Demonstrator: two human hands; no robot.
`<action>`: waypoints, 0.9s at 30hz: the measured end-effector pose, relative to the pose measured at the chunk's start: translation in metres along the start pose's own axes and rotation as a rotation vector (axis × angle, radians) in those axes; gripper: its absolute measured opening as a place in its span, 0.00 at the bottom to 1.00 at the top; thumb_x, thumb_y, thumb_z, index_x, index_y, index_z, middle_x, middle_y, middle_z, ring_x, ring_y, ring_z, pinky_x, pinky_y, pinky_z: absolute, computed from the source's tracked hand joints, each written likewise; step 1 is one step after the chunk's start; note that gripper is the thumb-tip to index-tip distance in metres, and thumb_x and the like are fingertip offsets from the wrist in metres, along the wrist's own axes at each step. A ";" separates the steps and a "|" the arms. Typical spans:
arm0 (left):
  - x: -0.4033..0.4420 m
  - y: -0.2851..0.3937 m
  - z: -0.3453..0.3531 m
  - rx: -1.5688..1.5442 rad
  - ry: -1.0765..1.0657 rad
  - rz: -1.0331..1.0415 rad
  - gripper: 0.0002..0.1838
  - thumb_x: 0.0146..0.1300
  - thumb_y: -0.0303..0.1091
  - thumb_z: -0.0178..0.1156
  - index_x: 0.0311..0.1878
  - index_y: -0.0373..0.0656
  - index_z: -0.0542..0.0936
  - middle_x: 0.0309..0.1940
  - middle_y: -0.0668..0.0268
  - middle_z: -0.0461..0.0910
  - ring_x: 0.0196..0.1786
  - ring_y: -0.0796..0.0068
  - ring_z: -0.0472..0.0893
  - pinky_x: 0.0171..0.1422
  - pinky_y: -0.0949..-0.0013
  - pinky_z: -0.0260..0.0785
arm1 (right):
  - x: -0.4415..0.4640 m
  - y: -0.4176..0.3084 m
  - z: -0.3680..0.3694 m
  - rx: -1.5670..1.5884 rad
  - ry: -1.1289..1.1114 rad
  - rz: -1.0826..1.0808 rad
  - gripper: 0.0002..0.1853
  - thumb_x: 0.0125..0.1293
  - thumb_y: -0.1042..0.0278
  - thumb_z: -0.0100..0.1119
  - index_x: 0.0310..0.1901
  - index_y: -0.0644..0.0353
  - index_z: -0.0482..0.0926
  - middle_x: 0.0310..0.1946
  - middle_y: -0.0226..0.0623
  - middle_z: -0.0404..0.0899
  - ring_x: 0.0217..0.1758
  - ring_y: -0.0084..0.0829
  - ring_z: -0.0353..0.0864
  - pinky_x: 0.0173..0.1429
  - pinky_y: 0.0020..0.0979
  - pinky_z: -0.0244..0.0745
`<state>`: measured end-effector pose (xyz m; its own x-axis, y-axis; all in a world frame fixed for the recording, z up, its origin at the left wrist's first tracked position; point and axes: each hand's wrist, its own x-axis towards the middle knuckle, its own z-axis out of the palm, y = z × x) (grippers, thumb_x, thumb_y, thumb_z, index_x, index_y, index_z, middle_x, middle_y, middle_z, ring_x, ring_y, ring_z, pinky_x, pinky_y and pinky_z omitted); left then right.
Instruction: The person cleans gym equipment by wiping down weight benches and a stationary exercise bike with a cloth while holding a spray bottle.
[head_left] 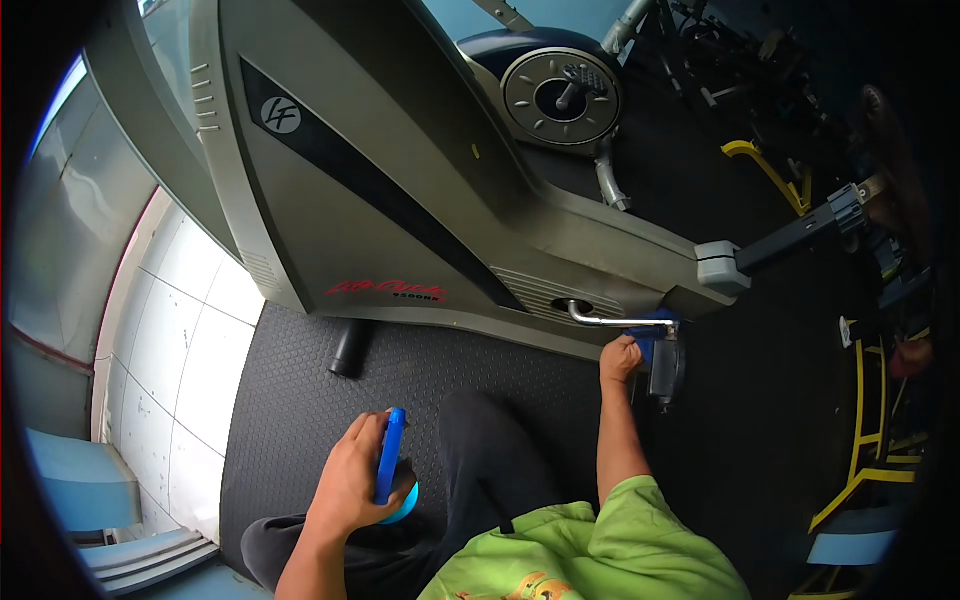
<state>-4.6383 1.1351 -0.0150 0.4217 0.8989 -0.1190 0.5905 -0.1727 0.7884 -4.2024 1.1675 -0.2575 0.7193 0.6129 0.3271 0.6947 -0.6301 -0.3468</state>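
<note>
My left hand (365,475) is wrapped round a blue object (391,455) with a lighter blue round part (402,502) below it, over my folded leg. Farther right, my right hand (621,358) is closed beside the crank arm (620,321) and pedal (667,368) of a grey exercise bike (400,180). A dark blue cloth-like thing (647,345) shows between that hand and the pedal; its lower part is hidden behind the hand and pedal.
Black textured mat (290,400) lies under the bike, with white tiles (190,330) to the left. Behind stands a second bike (562,97). Yellow metal frames (860,480) and dark gym equipment line the right side. The bike's black foot (347,350) sticks out toward me.
</note>
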 end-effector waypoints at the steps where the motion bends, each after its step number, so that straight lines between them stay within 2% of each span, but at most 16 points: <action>1: 0.005 0.001 0.002 -0.017 -0.018 0.025 0.32 0.37 0.31 0.63 0.53 0.35 0.75 0.43 0.48 0.77 0.45 0.42 0.78 0.54 0.55 0.71 | -0.009 -0.001 0.007 -0.004 -0.083 -0.036 0.15 0.69 0.65 0.49 0.40 0.68 0.81 0.37 0.54 0.83 0.42 0.54 0.82 0.48 0.46 0.77; 3: 0.017 0.000 0.007 -0.043 -0.047 0.058 0.33 0.37 0.31 0.62 0.54 0.35 0.75 0.43 0.48 0.77 0.45 0.44 0.79 0.54 0.56 0.72 | -0.022 -0.023 -0.008 0.271 0.244 -0.384 0.16 0.70 0.67 0.47 0.48 0.69 0.80 0.47 0.57 0.81 0.55 0.57 0.77 0.63 0.47 0.70; 4: 0.021 -0.003 0.009 -0.057 -0.065 0.049 0.33 0.37 0.31 0.62 0.55 0.35 0.74 0.44 0.49 0.78 0.45 0.46 0.79 0.54 0.56 0.72 | -0.019 -0.023 -0.021 0.410 0.101 -0.428 0.14 0.68 0.70 0.48 0.48 0.67 0.80 0.45 0.55 0.81 0.53 0.57 0.78 0.61 0.47 0.71; 7: 0.035 -0.006 0.015 -0.063 -0.048 0.075 0.35 0.37 0.29 0.62 0.57 0.35 0.74 0.46 0.51 0.78 0.45 0.49 0.80 0.54 0.57 0.73 | 0.000 0.011 -0.018 0.264 0.202 -0.520 0.14 0.66 0.72 0.49 0.49 0.65 0.81 0.46 0.53 0.82 0.53 0.56 0.78 0.62 0.47 0.71; 8: 0.035 -0.008 0.019 -0.066 -0.018 0.111 0.36 0.37 0.29 0.62 0.58 0.36 0.74 0.47 0.51 0.79 0.46 0.50 0.81 0.55 0.57 0.73 | -0.003 0.008 -0.020 0.313 0.018 -0.230 0.15 0.64 0.74 0.50 0.48 0.66 0.81 0.47 0.54 0.82 0.52 0.56 0.78 0.62 0.47 0.71; 9: 0.034 -0.009 0.022 -0.068 -0.038 0.090 0.36 0.37 0.29 0.62 0.58 0.36 0.74 0.47 0.51 0.79 0.46 0.50 0.81 0.55 0.57 0.73 | 0.006 -0.016 -0.025 -0.032 -0.450 0.097 0.17 0.64 0.75 0.49 0.52 0.69 0.79 0.50 0.54 0.81 0.54 0.55 0.78 0.65 0.46 0.69; 11: 0.043 -0.008 0.029 -0.019 -0.018 0.198 0.37 0.38 0.27 0.62 0.59 0.36 0.73 0.48 0.52 0.79 0.48 0.49 0.81 0.57 0.56 0.73 | -0.025 -0.001 0.073 -0.192 0.428 -0.243 0.21 0.65 0.74 0.48 0.58 0.71 0.75 0.58 0.59 0.75 0.63 0.57 0.72 0.72 0.46 0.62; 13: 0.050 -0.004 0.033 -0.045 -0.045 0.201 0.36 0.38 0.27 0.62 0.59 0.36 0.73 0.48 0.52 0.79 0.49 0.48 0.81 0.57 0.56 0.73 | -0.042 -0.057 0.037 -0.005 0.126 -0.404 0.24 0.67 0.68 0.50 0.64 0.69 0.71 0.66 0.59 0.67 0.72 0.58 0.62 0.77 0.46 0.53; 15: 0.053 0.001 0.036 -0.056 -0.079 0.204 0.35 0.39 0.27 0.62 0.58 0.36 0.73 0.48 0.51 0.79 0.50 0.47 0.80 0.58 0.56 0.72 | -0.072 -0.055 0.065 0.340 -0.143 -0.149 0.26 0.69 0.61 0.51 0.65 0.66 0.70 0.72 0.57 0.60 0.77 0.55 0.53 0.79 0.46 0.48; 16: 0.054 0.003 0.039 -0.064 -0.118 0.222 0.34 0.40 0.27 0.63 0.58 0.35 0.73 0.48 0.50 0.79 0.50 0.47 0.80 0.58 0.56 0.72 | -0.071 -0.043 0.067 0.130 0.002 -0.275 0.26 0.70 0.57 0.54 0.63 0.64 0.74 0.67 0.56 0.68 0.74 0.52 0.61 0.76 0.43 0.56; 18: 0.055 0.003 0.044 -0.084 -0.164 0.287 0.33 0.42 0.28 0.64 0.57 0.34 0.72 0.48 0.49 0.77 0.50 0.44 0.79 0.58 0.56 0.72 | -0.048 -0.072 0.008 0.628 0.087 0.190 0.20 0.70 0.57 0.52 0.49 0.66 0.83 0.51 0.56 0.81 0.62 0.51 0.75 0.67 0.45 0.65; 19: 0.055 0.006 0.044 -0.080 -0.156 0.288 0.33 0.42 0.28 0.64 0.57 0.34 0.72 0.48 0.49 0.77 0.50 0.44 0.79 0.58 0.56 0.72 | -0.026 -0.070 -0.008 0.766 0.232 0.269 0.18 0.68 0.61 0.56 0.47 0.72 0.81 0.47 0.52 0.84 0.50 0.50 0.81 0.58 0.39 0.70; 20: 0.054 0.010 0.045 -0.072 -0.186 0.260 0.33 0.42 0.28 0.64 0.58 0.34 0.72 0.49 0.49 0.77 0.50 0.44 0.78 0.58 0.56 0.72 | -0.004 -0.051 -0.008 1.028 0.222 0.400 0.19 0.70 0.62 0.50 0.40 0.76 0.79 0.44 0.55 0.83 0.42 0.52 0.78 0.53 0.41 0.70; 23: 0.057 0.016 0.056 -0.053 -0.210 0.317 0.32 0.44 0.29 0.65 0.57 0.34 0.71 0.50 0.48 0.76 0.49 0.42 0.78 0.57 0.54 0.72 | 0.004 -0.056 0.035 0.464 0.555 0.229 0.17 0.67 0.68 0.46 0.36 0.74 0.80 0.38 0.59 0.81 0.40 0.57 0.73 0.49 0.50 0.67; 25: 0.061 0.022 0.057 -0.078 -0.272 0.303 0.32 0.44 0.29 0.65 0.57 0.33 0.72 0.49 0.47 0.76 0.49 0.42 0.78 0.56 0.54 0.73 | -0.017 -0.069 0.054 0.602 0.309 0.353 0.18 0.69 0.62 0.48 0.41 0.71 0.81 0.41 0.58 0.82 0.45 0.60 0.74 0.53 0.50 0.67; 27: 0.067 0.017 0.061 -0.051 -0.314 0.340 0.33 0.44 0.28 0.65 0.57 0.32 0.70 0.48 0.47 0.75 0.49 0.42 0.78 0.54 0.53 0.74 | -0.044 -0.122 0.052 0.736 0.453 0.215 0.21 0.72 0.59 0.48 0.46 0.74 0.80 0.45 0.54 0.83 0.52 0.50 0.77 0.59 0.42 0.67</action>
<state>-4.5581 1.1683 -0.0468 0.7783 0.6277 -0.0193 0.3514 -0.4098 0.8418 -4.3192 1.2418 -0.2752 0.8756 0.1706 0.4519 0.4762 -0.1486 -0.8667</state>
